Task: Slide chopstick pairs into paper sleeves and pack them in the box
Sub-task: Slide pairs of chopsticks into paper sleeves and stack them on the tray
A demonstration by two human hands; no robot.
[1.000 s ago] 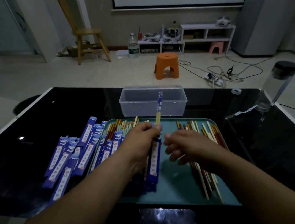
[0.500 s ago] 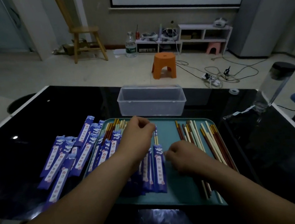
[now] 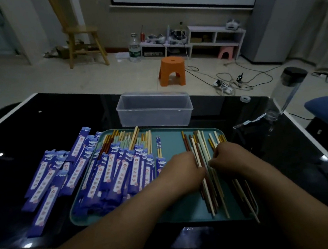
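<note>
Head view: seemingly pinching loose chopsticks (image 3: pixel 200 140) on the teal tray (image 3: pixel 171 144) with left hand (image 3: pixel 185 169) and right hand (image 3: pixel 231 157), both curled tight.

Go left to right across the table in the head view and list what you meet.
Blue sleeves on the table → sleeved chopsticks on the tray → left hand → right hand → clear bottle.

Person: two arms in view, bare from wrist to frame edge. The left hand (image 3: pixel 185 169) is bare; the right hand (image 3: pixel 232 157) likewise. Light dim; finer detail not discernible.
</note>
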